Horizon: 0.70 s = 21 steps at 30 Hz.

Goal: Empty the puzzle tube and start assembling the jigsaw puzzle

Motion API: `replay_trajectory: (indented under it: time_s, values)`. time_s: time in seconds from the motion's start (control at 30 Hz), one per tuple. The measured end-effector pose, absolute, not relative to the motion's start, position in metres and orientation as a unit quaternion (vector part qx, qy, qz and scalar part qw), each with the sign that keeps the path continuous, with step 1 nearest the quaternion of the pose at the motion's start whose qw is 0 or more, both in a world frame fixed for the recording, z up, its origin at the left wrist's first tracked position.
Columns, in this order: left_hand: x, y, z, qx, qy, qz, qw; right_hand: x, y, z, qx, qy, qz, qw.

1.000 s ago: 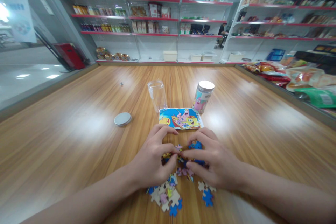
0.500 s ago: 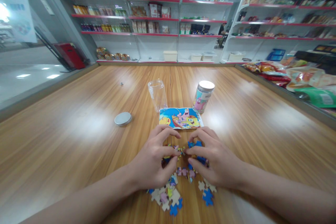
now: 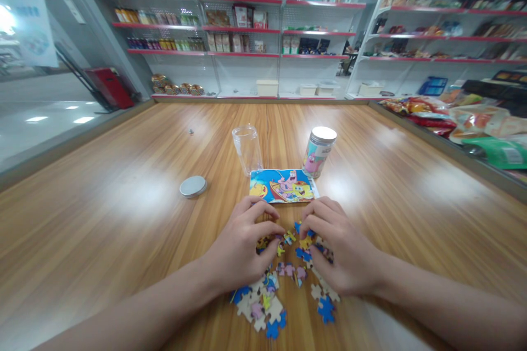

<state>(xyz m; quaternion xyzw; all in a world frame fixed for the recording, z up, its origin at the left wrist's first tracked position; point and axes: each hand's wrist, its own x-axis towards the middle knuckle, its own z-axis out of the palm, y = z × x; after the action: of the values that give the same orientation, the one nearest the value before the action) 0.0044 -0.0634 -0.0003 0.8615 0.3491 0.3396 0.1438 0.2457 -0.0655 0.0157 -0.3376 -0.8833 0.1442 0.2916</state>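
Jigsaw puzzle pieces lie loosely in front of me, some picture side up and others plain side up. My left hand is curled, thumb and index finger at the edge of a small yellow puzzle piece. Curved over a yellow and blue cluster, my right hand keeps its thumb and index finger apart. A short row of pink pieces rests between the wrists. Nearer me are a mixed pile on the left and a blue piece on the right.
A cartoon picture sheet lies beyond my hands. Behind it stand a clear jar and a lidded, printed jar. A silver lid is at left on the wooden table. Packaged goods sit beyond the right edge.
My right hand has drawn slightly right, away from my left, and its thumb and index finger have parted. The yellow piece between the hands shows more clearly. My left hand has barely moved.
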Motion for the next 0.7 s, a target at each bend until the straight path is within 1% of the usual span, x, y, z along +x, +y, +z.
replay_trajectory:
  time_s: [0.13,0.27,0.33,0.37,0.43,0.53,0.63,0.7]
  values:
    - [0.003,-0.064,0.003,0.866,0.357,0.319,0.144,0.243,-0.068,0.016,-0.34,-0.885,0.146,0.282]
    - [0.002,-0.067,0.011,0.883,0.321,0.315,0.136,0.248,-0.064,0.015,-0.341,-0.87,0.147,0.324]
    - [0.002,-0.07,0.015,0.907,0.281,0.285,0.127,0.256,-0.056,0.015,-0.335,-0.87,0.153,0.327]
    - [0.002,-0.071,0.017,0.92,0.263,0.264,0.122,0.261,-0.051,0.014,-0.323,-0.878,0.164,0.314]
    - [0.003,-0.072,0.019,0.935,0.243,0.231,0.116,0.271,-0.04,0.014,-0.279,-0.902,0.207,0.256]
    - [0.004,-0.072,0.019,0.931,0.251,0.239,0.117,0.28,-0.03,0.016,-0.221,-0.926,0.241,0.19]
    - [0.004,-0.071,0.018,0.921,0.26,0.264,0.121,0.28,-0.029,0.018,-0.194,-0.934,0.233,0.19]
    - [0.003,-0.071,0.019,0.926,0.255,0.252,0.119,0.277,-0.031,0.018,-0.192,-0.934,0.226,0.198]
